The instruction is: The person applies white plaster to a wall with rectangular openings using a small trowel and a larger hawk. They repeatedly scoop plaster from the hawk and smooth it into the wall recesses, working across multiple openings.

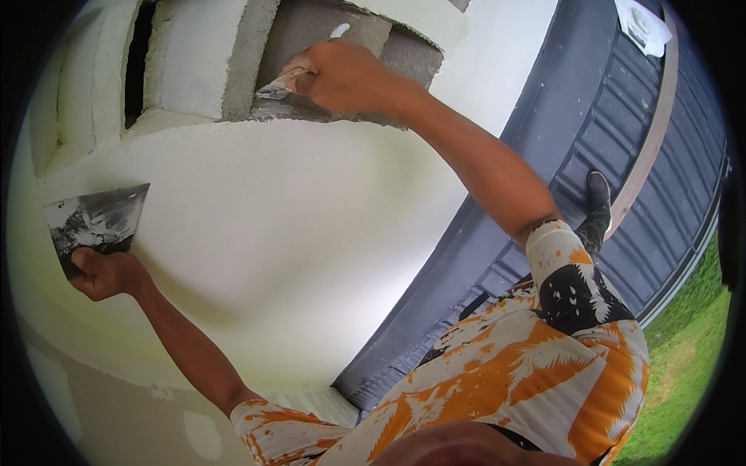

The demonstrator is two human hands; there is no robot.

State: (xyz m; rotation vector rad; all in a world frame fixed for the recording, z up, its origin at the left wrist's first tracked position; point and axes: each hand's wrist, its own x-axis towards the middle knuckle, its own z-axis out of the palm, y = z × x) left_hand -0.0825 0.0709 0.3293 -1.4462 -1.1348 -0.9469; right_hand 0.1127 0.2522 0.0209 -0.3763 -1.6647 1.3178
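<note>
My left hand [109,273] is closed round the lower part of a wide, trapezoid putty blade [97,219]. White filler is smeared across its dark metal face, which is held up by the pale wall [287,210]. Higher up, my right hand [342,76] grips a smaller putty knife [273,90], its blade whitened and pointing left. That blade is at the lower edge of a rough, grey-lined recess [318,22] in the wall; whether it touches the edge I cannot tell. A white tip, apparently the knife's handle end [339,30], sticks out above my right hand.
Pale block-like pieces [194,58] and a dark narrow gap [140,62] adjoin the recess on the left. On the right lie ribbed grey metal roofing [590,132], a long plank [653,147] and a white smeared sheet [643,29]. My shoe [598,186] rests beside the plank. Grass [688,349] shows beyond.
</note>
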